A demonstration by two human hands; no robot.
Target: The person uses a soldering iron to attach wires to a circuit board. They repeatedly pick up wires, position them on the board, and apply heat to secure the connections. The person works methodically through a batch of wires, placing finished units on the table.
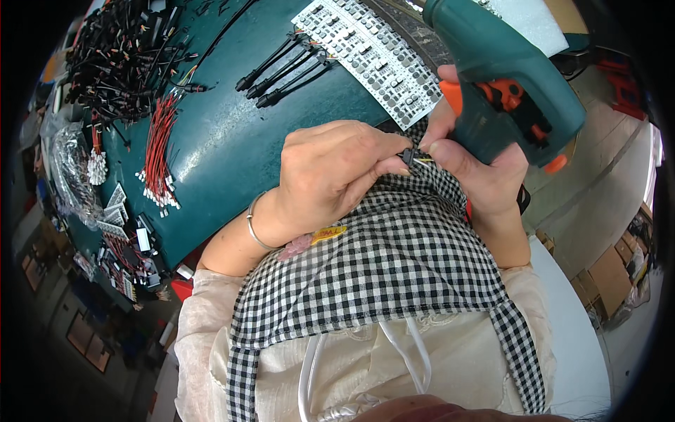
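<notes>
My left hand (330,165) is closed in a pinch on a thin black cable end (407,156) with fine coloured wires coming out of it. My right hand (485,169) meets it, thumb and forefinger pinched at those short wires (425,160), one yellow and one white. A dark green hand tool (520,77) with orange parts stands in front of the right hand and hides some of its fingers and palm. Whether that hand also touches the tool, I cannot tell. Both hands are above the black-and-white checked apron (380,260), by the table's near edge.
On the green table (232,155) lie several black connector cables (285,70) beside a white sheet of circuit boards (380,60). Farther left are a red wire bundle (160,144), a heap of black cables (116,53) and clear plastic bags (70,169). Cardboard boxes (610,278) stand at right.
</notes>
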